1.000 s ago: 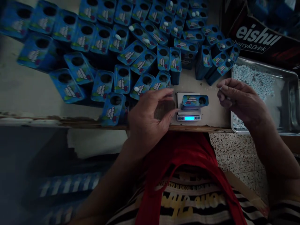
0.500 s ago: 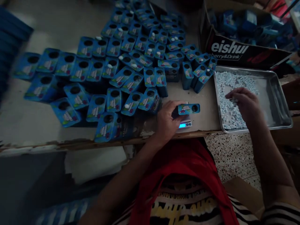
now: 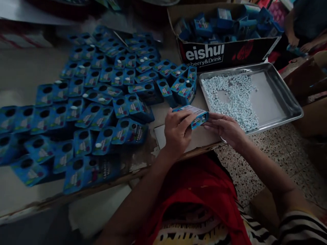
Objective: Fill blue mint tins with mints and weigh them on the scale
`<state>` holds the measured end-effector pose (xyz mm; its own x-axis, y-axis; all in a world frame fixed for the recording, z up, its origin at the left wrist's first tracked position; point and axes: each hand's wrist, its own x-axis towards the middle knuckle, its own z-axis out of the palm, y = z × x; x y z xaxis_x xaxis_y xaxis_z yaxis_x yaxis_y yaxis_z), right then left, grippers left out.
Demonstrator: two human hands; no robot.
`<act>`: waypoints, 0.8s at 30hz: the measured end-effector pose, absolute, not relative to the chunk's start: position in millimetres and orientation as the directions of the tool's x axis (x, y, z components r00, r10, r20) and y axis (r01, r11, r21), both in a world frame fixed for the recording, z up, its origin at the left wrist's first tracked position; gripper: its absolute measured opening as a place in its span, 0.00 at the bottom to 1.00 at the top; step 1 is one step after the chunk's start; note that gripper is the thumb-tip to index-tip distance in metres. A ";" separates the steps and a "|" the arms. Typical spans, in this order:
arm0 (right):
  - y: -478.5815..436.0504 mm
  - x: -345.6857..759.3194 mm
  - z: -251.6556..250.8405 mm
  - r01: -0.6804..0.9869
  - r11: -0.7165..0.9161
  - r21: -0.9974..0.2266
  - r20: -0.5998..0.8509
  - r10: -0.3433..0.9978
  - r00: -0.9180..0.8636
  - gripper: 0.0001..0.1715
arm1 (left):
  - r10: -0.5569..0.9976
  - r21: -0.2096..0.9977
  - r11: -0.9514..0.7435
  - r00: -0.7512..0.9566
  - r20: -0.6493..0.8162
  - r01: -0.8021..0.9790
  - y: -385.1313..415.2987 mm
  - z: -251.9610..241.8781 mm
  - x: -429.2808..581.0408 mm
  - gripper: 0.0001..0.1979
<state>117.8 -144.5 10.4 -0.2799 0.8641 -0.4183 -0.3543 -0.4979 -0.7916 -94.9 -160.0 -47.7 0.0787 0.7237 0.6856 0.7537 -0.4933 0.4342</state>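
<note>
In the head view, my left hand point(image 3: 178, 131) is wrapped around a small blue candy box point(image 3: 200, 117). The box lies tilted on its side, its holed end turned to the right. At that end is my right hand point(image 3: 224, 127), fingers stretched out and close together, the fingertips touching or nearly touching the box. Whether any candy lies in this hand I cannot make out. Just beyond it is a metal tray point(image 3: 283, 117) with many small pale blue candies point(image 3: 230, 98) heaped in its left part. The digital scale seen earlier is not visible.
Many upright blue boxes point(image 3: 102, 73) with round holes crowd the table on the left, some with candies on top. Behind the tray stands a black carton point(image 3: 204, 54) full of more blue boxes. At the far right another person's hands point(image 3: 293, 41) hold a blue item.
My right hand has left the candies in the tray and come to the end of the box. My left hand has tipped the box over sideways. The view has swung right.
</note>
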 end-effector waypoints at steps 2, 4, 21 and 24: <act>-141.1 121.9 11.8 -0.341 -0.517 -0.785 -0.429 0.851 -0.304 0.12 | 0.673 0.377 -0.537 0.113 0.731 0.755 -164.0 -44.5 -92.4 0.20; -138.9 124.1 12.9 -0.333 -0.509 -0.793 -0.407 0.851 -0.332 0.13 | 0.606 0.319 -0.596 0.152 0.781 0.737 -167.0 -37.8 -92.3 0.23; -116.3 104.3 8.2 -0.218 -0.595 -0.774 -0.472 0.771 -0.428 0.08 | 0.695 0.336 -0.545 0.190 0.694 0.768 -171.8 -29.9 -118.7 0.22; -114.5 102.7 3.1 -0.220 -0.598 -0.771 -0.466 0.765 -0.446 0.09 | 0.782 0.438 -0.475 0.138 0.607 0.763 -168.0 -40.0 -120.8 0.24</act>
<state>102.7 -114.5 3.1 -0.4455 0.7646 -0.4656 -0.2199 -0.5977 -0.7710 -120.8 -168.0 -40.0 0.1384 0.7823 0.6073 0.7632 -0.4751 0.4380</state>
